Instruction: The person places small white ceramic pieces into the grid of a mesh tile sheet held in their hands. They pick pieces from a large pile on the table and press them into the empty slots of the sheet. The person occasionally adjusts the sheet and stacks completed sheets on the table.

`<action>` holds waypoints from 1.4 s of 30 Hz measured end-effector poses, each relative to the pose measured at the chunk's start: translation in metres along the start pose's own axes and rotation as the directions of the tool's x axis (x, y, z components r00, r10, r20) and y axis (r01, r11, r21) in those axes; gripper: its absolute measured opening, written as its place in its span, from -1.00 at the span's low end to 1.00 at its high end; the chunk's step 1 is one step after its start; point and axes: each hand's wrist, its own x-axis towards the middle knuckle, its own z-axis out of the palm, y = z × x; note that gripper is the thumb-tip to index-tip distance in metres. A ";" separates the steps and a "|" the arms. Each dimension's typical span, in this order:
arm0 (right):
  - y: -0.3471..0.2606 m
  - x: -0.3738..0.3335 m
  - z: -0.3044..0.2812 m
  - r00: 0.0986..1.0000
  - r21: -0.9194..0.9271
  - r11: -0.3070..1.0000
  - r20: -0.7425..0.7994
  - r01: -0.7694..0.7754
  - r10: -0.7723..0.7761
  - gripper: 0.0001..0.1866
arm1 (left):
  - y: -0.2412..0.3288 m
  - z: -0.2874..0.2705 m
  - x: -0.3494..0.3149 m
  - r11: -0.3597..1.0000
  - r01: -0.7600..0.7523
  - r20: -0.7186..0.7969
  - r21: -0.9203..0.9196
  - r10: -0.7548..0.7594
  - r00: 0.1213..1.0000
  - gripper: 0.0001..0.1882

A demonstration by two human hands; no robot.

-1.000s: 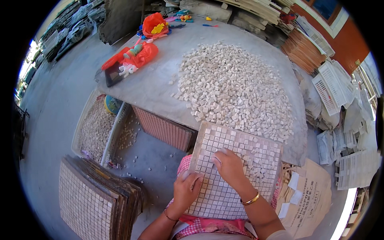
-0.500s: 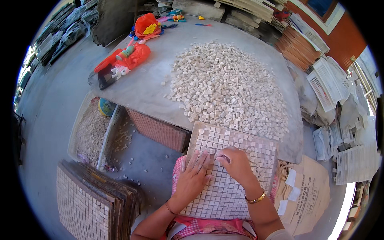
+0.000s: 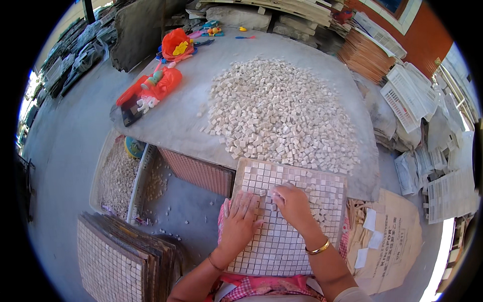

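Note:
A square tray holds rows of small pale stone mosaic tiles set in a grid, with its lower edge over my lap. My left hand lies flat on the tray's left side, fingers stretched out over the tiles. Just right of it, my right hand is closed in a pinch over the grid; the fingers hide what they may hold. A single tile sits askew between the two hands. Loose tiles lie on the tray's right part, beside my right hand.
Beyond the tray, a big heap of loose tiles covers the grey table. Red bags and toys lie far left. A white crate of tiles stands below left, near stacked tile boards. Flattened paper sacks lie at right.
The whole view has shifted slightly, with the tray appearing a little lower. My left hand stays flat and my right hand stays pinched over nearly the same spot of the grid.

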 end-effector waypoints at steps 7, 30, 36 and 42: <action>0.009 -0.001 -0.006 1.000 -0.071 0.997 0.015 0.019 -0.018 -0.84 | -0.004 0.002 0.055 0.993 -0.104 -0.117 -0.053 0.098 0.988 -0.83; 0.008 0.011 0.003 0.999 0.097 0.994 -0.026 0.050 -0.048 -0.81 | -0.013 0.010 0.056 0.958 -0.088 -0.058 -0.274 0.074 0.996 -0.85; 0.010 0.014 0.013 0.994 0.054 0.995 0.062 0.086 -0.089 -0.84 | -0.014 0.006 0.046 0.961 -0.034 -0.035 -0.274 0.026 0.999 -0.82; 0.015 0.015 0.014 0.988 -0.061 0.988 0.069 0.141 -0.136 -0.84 | -0.010 0.005 0.046 0.965 0.011 -0.040 -0.261 -0.022 0.999 -0.88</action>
